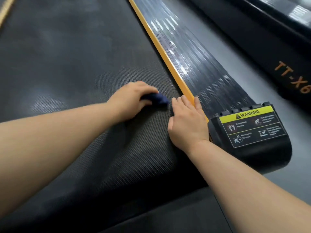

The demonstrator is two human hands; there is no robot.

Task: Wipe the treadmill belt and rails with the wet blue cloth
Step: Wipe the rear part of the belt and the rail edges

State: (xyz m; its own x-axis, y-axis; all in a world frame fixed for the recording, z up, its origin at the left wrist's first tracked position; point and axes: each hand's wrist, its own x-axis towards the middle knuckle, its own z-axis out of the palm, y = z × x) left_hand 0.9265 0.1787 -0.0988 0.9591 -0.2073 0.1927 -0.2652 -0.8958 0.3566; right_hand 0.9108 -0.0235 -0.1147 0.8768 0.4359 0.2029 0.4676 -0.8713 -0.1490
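Blue cloth (159, 98) bunched under left hand (133, 100), on belt (70, 61)

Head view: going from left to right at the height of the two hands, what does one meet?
Bare treadmill belt → left hand, gripping the cloth → blue cloth → right hand, flat at the belt's edge → ribbed side rail → grey floor → black machine marked TT-X6.

The left hand (133, 100) hides most of the blue cloth (162, 99); the warning label (252, 126) text blurs.
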